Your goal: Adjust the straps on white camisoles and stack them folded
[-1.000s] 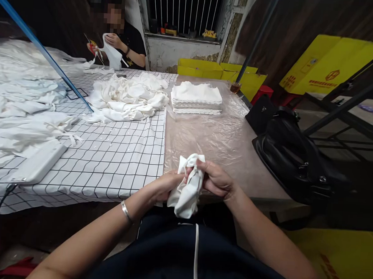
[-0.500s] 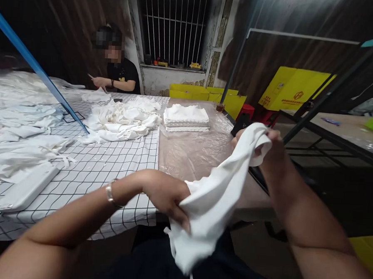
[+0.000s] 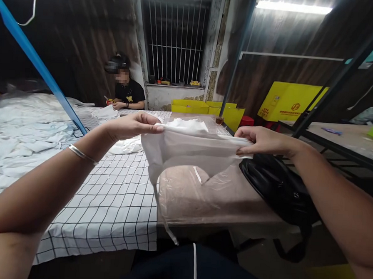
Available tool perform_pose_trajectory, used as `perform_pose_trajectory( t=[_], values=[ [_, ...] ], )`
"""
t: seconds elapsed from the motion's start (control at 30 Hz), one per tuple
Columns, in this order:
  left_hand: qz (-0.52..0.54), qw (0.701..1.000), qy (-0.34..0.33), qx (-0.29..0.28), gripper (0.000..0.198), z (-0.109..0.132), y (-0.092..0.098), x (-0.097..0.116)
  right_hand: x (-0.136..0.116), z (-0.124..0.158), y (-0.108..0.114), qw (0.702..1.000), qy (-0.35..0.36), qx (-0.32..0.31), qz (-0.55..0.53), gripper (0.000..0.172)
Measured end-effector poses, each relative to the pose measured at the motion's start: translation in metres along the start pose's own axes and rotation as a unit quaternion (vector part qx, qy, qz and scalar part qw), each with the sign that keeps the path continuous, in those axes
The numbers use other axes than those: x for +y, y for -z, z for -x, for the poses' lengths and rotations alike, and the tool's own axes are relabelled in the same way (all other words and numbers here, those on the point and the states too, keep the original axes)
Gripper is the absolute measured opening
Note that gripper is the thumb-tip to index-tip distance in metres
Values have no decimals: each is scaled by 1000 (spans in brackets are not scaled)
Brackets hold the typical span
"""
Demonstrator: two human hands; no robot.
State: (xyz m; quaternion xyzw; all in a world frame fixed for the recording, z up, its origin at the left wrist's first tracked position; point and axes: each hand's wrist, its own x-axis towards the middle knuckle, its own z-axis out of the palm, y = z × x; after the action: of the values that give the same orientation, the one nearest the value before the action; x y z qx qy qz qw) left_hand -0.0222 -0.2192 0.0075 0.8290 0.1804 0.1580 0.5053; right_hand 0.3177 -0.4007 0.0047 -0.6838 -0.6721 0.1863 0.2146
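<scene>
I hold a white cloth piece (image 3: 192, 150) stretched flat in the air above the table's near edge. My left hand (image 3: 132, 126) pinches its left corner and my right hand (image 3: 263, 141) pinches its right corner, both closed on the fabric. A thin strap hangs down from the cloth toward my lap. Behind the cloth a folded white stack (image 3: 187, 123) is partly hidden on the clear plastic sheet (image 3: 202, 190).
A black-and-white grid tablecloth (image 3: 115, 194) covers the left table, with heaps of white fabric (image 3: 24, 135). A blue pole (image 3: 37, 63) slants at left. A black bag (image 3: 277, 188) sits at the table's right edge. Another person (image 3: 126, 92) sits at the far end. Yellow boxes (image 3: 285, 101) stand behind.
The bunched cloth came up from my lap and was pulled open. My hands moved apart and upward, and the cloth is now spread taut between them at chest height.
</scene>
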Motion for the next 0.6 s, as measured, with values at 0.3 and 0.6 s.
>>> perform_pose_trajectory(
  t=[0.3,0.6],
  values=[
    [79,996,-33,41,24,1,3,14,12,-13,-16,948,112,256,-152,25],
    [199,970,-125,59,17,-9,13,-7,14,-4,-18,880,59,184,-433,33]
  ],
)
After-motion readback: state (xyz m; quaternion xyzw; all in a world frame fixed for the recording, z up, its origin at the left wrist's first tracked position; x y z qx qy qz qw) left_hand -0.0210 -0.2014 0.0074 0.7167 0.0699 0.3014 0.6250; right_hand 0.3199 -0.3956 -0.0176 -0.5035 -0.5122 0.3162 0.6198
